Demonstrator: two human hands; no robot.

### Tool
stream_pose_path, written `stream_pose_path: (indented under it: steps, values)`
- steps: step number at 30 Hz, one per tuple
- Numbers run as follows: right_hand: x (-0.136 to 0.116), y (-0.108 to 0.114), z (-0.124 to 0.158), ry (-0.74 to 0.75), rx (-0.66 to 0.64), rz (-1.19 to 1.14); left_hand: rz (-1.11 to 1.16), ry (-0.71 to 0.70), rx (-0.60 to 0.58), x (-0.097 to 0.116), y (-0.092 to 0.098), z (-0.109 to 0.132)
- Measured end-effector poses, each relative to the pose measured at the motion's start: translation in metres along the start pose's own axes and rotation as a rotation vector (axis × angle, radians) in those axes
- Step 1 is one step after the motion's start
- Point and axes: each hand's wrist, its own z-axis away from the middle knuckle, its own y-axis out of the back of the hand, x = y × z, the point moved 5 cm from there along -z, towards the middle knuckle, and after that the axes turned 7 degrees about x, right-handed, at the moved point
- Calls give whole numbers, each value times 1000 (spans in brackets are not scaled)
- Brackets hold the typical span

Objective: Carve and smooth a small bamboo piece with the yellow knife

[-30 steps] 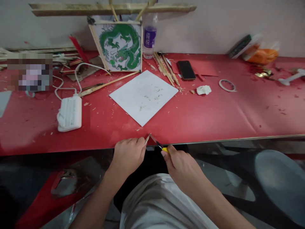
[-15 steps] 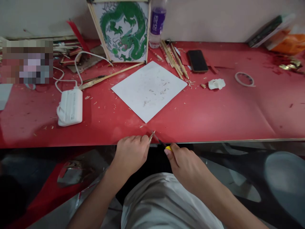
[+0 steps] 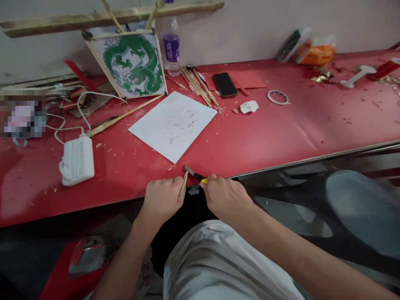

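At the table's front edge, my left hand (image 3: 163, 197) is closed around a thin wooden stick (image 3: 183, 183), whose pointed end sticks up past the thumb. My right hand (image 3: 227, 194) grips a utility knife (image 3: 196, 175) with a yellow and black handle. Its blade points up and to the left, close to the stick's tip; whether they touch I cannot tell. Just beyond the hands lies a white sheet (image 3: 168, 129) turned cornerwise, with shavings scattered on it. More shavings dot the red tabletop (image 3: 250, 146).
A lantern-like frame with a green dragon picture (image 3: 134, 66) stands behind the sheet beside a bottle (image 3: 172, 50). Several sticks (image 3: 200, 87), a phone (image 3: 225, 84), crumpled tissue (image 3: 249, 107) and a tape roll (image 3: 278, 97) lie to the right. A white power adapter (image 3: 78, 160) sits left.
My view has turned right and tilted up, so the table's things sit further left. The knife blade now stands apart from the stick's upper end rather than crossing near it. Both grips are kept.
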Motion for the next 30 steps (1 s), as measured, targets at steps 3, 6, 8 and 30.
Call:
stream_pose_path:
  steps: [3, 6, 8, 30]
  values:
    - [2, 1, 3, 9, -22, -43, 23, 7, 17, -1, 0, 1]
    - [6, -1, 11, 24, -60, -140, 55, 10, 31, -2, 0, 3]
    - [10, -4, 16, 6, -112, -231, 81, 5, 39, -2, 0, 3]
    - [5, -4, -5, 22, -145, -70, 113, -25, -8, 3, 5, 1]
